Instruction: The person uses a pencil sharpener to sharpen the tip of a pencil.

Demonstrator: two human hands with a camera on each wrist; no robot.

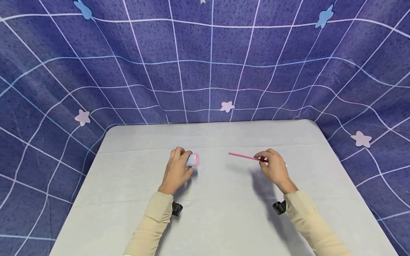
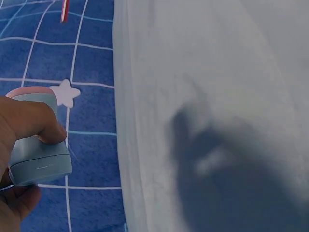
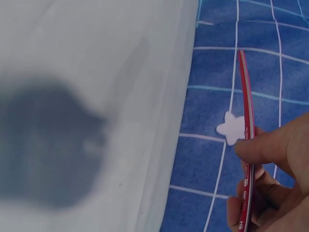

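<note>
In the head view my left hand (image 1: pixel 177 169) grips a light-blue oval case with a pink end, which looks like a pencil sharpener (image 1: pixel 193 160). Thumb and fingers wrap its sides, and the left wrist view shows a seam near the lower end of the sharpener (image 2: pixel 41 157). A red striped HB pencil (image 1: pixel 241 155) is pinched in my right hand (image 1: pixel 273 167). Its far end points left toward the sharpener, with a gap between them. In the right wrist view thumb and fingers hold the pencil (image 3: pixel 247 104) along its lower part. Both hands are above the table.
A pale cloth covers the table (image 1: pixel 217 220), with shadows of both hands on it. Behind and at both sides hangs a blue grid-patterned curtain (image 1: pixel 192 74) with stars. Each wrist carries a small black camera (image 1: pixel 177 208).
</note>
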